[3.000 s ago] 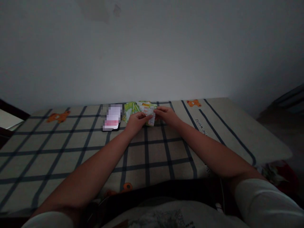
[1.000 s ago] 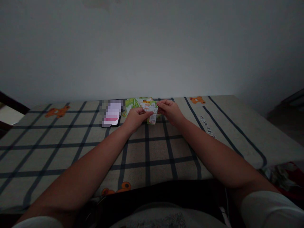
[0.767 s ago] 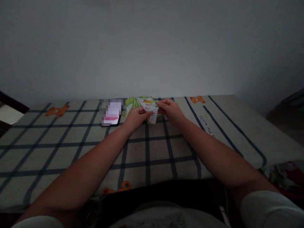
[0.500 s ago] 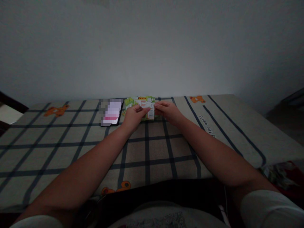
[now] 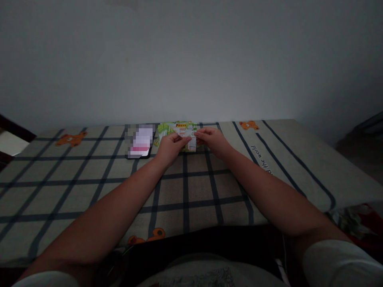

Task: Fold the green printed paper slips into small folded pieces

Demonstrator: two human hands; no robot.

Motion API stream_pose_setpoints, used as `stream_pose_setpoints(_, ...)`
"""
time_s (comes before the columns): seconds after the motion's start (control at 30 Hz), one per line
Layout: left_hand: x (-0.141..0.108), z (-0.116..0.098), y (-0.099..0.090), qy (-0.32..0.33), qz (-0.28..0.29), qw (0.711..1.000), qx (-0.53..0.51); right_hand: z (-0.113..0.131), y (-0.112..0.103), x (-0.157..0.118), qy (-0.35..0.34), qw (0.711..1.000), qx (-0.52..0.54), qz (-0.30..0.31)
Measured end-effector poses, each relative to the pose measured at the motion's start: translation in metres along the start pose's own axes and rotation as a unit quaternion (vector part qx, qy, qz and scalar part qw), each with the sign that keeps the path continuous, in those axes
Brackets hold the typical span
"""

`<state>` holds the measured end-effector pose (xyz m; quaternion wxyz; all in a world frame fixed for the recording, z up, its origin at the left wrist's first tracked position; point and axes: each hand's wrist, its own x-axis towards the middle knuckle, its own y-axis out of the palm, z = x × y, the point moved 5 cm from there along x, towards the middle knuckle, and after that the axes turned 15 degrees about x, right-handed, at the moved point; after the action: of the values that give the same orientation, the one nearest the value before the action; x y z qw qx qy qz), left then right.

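Observation:
A green-and-white printed packet is between my hands near the back of the table, with small print on its white panel and an orange-yellow label along the top. My left hand pinches it from the left, the thumb lying across the printed face. From the right, my right hand has its thumb and fingertips closed on the packet's right edge. My fingers cover parts of it, so its full shape and any opening are hidden.
A phone with a lit, blurred screen lies left of the packet. The table wears a checked cloth with bear prints. Behind it rises a plain wall. Dark red and green fabric shows beyond the right front edge.
The packet has shifted very slightly to the right and its face lies a little differently. Both hands keep their pinch, the left a touch further right.

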<state>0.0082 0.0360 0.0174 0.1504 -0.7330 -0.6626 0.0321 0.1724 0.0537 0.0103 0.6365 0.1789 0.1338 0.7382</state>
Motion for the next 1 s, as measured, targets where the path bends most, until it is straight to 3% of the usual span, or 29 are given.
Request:
stream_pose_setpoints(0.13, 0.003, 0.004, -0.003, -0.004, -0.026, 1.0, 0.008, 0.001, 0.003, -0.003, 0.014, 1.0, 0.014, 0.014)
stream_pose_setpoints(0.3, 0.006, 0.007, -0.002, -0.003, -0.02, 0.999, -0.048, 0.0, 0.004, -0.005, 0.033, 0.999, -0.003, 0.036)
stream_pose_setpoints(0.77, 0.008, 0.011, 0.002, -0.009, 0.017, 0.997, -0.076, 0.007, 0.005, -0.006, -0.022, 0.996, -0.075, 0.032)
stream_pose_setpoints(1.0, 0.005, 0.005, 0.0, -0.017, -0.001, 0.998, -0.063, 0.005, 0.005, -0.007, -0.018, 0.997, -0.068, 0.031)
